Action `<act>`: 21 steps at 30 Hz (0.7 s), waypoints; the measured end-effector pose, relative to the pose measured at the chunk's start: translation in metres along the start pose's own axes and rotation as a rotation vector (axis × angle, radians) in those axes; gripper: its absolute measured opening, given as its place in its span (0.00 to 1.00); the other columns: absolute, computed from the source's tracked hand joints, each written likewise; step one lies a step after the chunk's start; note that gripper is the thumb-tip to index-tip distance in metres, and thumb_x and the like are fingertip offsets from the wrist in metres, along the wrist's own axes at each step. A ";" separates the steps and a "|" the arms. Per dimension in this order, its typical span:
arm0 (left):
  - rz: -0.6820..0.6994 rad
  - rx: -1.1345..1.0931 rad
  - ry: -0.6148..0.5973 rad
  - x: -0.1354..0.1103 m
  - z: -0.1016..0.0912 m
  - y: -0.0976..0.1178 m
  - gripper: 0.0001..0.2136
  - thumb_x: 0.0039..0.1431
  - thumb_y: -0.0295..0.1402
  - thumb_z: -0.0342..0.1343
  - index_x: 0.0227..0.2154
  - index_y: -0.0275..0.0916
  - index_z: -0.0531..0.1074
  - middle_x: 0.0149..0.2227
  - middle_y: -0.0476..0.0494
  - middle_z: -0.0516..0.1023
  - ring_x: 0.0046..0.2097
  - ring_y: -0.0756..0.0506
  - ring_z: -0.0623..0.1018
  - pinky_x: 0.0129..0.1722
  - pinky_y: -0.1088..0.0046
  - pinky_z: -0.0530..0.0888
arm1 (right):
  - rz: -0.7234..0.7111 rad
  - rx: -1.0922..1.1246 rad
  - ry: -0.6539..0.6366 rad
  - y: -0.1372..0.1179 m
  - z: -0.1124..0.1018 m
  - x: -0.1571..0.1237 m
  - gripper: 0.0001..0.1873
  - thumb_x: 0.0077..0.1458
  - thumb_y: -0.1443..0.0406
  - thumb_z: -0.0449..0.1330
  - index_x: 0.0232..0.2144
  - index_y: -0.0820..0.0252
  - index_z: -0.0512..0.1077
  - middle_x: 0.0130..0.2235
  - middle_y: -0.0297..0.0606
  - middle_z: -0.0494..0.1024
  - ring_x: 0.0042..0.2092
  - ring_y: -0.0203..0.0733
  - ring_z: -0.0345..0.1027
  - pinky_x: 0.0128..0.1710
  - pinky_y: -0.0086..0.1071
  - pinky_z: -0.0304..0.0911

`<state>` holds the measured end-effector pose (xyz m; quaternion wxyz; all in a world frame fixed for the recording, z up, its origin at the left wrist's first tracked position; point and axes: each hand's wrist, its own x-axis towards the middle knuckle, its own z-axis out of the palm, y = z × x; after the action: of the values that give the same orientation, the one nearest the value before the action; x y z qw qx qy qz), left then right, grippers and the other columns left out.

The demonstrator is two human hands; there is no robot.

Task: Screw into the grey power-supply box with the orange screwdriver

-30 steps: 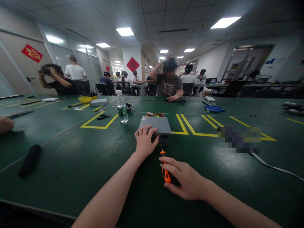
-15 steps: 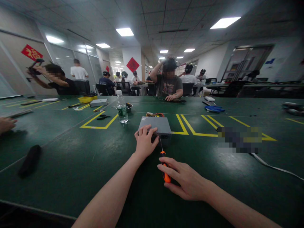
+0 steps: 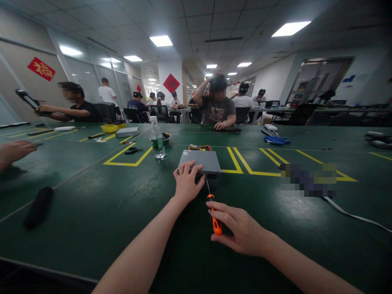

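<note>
A grey metal box (image 3: 204, 160) with coloured wires at its far end lies on the green table (image 3: 92, 212). My left hand (image 3: 185, 184) rests on the box's near left corner, fingers spread over the top. My right hand (image 3: 241, 232) pinches the orange handle of a screwdriver (image 3: 214, 216) between thumb and fingers. The screwdriver's thin shaft points up at the box's near face, and its tip sits at or just short of that face.
A water bottle (image 3: 157, 139) stands left of the box by yellow floor-tape lines. A black object (image 3: 38, 206) lies at the left, a white cable (image 3: 352, 214) at the right. Scissors, a yellow tray and blue gloves sit farther back. Several other people sit around the table.
My right hand has shifted its fingers along the screwdriver handle, showing more of the orange. The person at the far left lowered a device, and another person's hand reached in at the left edge.
</note>
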<state>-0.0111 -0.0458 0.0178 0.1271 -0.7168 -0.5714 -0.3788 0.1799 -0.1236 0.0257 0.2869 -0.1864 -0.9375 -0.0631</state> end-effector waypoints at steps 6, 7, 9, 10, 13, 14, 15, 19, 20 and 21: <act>0.003 0.002 -0.005 0.000 0.001 -0.001 0.16 0.55 0.38 0.54 0.47 0.49 0.66 0.54 0.45 0.64 0.55 0.40 0.61 0.49 0.58 0.60 | -0.112 -0.080 0.100 0.004 -0.016 -0.008 0.17 0.58 0.63 0.50 0.48 0.66 0.64 0.44 0.52 0.74 0.41 0.45 0.72 0.35 0.35 0.69; 0.003 0.003 -0.007 0.000 0.001 -0.001 0.16 0.55 0.38 0.54 0.47 0.49 0.66 0.54 0.45 0.64 0.56 0.40 0.61 0.49 0.58 0.60 | -0.116 -0.090 0.117 0.006 -0.017 -0.010 0.17 0.57 0.64 0.51 0.46 0.66 0.65 0.43 0.52 0.74 0.39 0.45 0.73 0.33 0.34 0.69; 0.006 0.004 -0.011 0.000 0.001 -0.001 0.16 0.55 0.38 0.54 0.47 0.49 0.66 0.54 0.45 0.64 0.56 0.40 0.60 0.49 0.58 0.60 | -0.110 -0.104 0.143 0.008 -0.020 -0.013 0.16 0.55 0.65 0.52 0.45 0.66 0.66 0.43 0.52 0.75 0.37 0.44 0.72 0.31 0.34 0.69; 0.008 0.005 -0.012 0.000 0.001 -0.002 0.16 0.55 0.38 0.54 0.47 0.49 0.66 0.54 0.44 0.64 0.56 0.40 0.60 0.49 0.58 0.60 | -0.105 -0.108 0.152 0.009 -0.020 -0.014 0.16 0.55 0.65 0.52 0.45 0.66 0.66 0.43 0.52 0.74 0.36 0.43 0.72 0.31 0.33 0.68; 0.010 0.008 -0.017 0.000 0.001 -0.002 0.16 0.55 0.39 0.54 0.47 0.49 0.66 0.54 0.45 0.64 0.56 0.40 0.60 0.49 0.58 0.60 | -0.101 -0.111 0.163 0.011 -0.020 -0.014 0.16 0.54 0.65 0.52 0.45 0.66 0.67 0.43 0.51 0.74 0.37 0.43 0.72 0.32 0.33 0.68; 0.009 0.009 -0.018 0.000 0.001 -0.002 0.16 0.55 0.39 0.54 0.47 0.49 0.66 0.54 0.45 0.64 0.56 0.40 0.60 0.49 0.58 0.60 | -0.103 -0.111 0.165 0.012 -0.020 -0.014 0.16 0.54 0.65 0.52 0.45 0.66 0.67 0.43 0.51 0.74 0.38 0.43 0.72 0.32 0.33 0.68; 0.007 0.011 -0.019 0.000 0.001 -0.002 0.16 0.55 0.39 0.54 0.47 0.49 0.66 0.54 0.45 0.64 0.56 0.40 0.60 0.49 0.58 0.60 | -0.105 -0.113 0.165 0.012 -0.020 -0.013 0.16 0.55 0.65 0.52 0.45 0.66 0.67 0.43 0.51 0.74 0.38 0.43 0.72 0.32 0.32 0.68; 0.007 0.011 -0.016 0.000 0.001 -0.001 0.16 0.55 0.38 0.54 0.48 0.49 0.66 0.54 0.45 0.64 0.56 0.40 0.60 0.49 0.58 0.60 | -0.098 -0.119 0.157 0.013 -0.019 -0.011 0.15 0.55 0.66 0.52 0.44 0.67 0.67 0.43 0.53 0.74 0.39 0.44 0.72 0.32 0.33 0.68; 0.008 0.009 -0.013 0.000 0.001 -0.001 0.16 0.55 0.38 0.54 0.48 0.49 0.66 0.54 0.45 0.64 0.56 0.40 0.60 0.49 0.58 0.60 | -0.093 -0.120 0.151 0.013 -0.019 -0.012 0.15 0.55 0.66 0.52 0.44 0.67 0.67 0.43 0.53 0.74 0.38 0.44 0.72 0.32 0.33 0.68; 0.009 0.008 -0.011 0.000 0.001 -0.001 0.16 0.55 0.38 0.54 0.48 0.49 0.66 0.54 0.45 0.64 0.56 0.40 0.60 0.49 0.58 0.60 | -0.088 -0.119 0.145 0.013 -0.019 -0.013 0.16 0.55 0.65 0.52 0.45 0.67 0.67 0.43 0.53 0.73 0.38 0.45 0.72 0.32 0.34 0.68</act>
<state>-0.0118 -0.0446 0.0167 0.1284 -0.7208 -0.5704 -0.3722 0.2042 -0.1202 0.0346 0.3393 -0.1569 -0.9162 -0.1445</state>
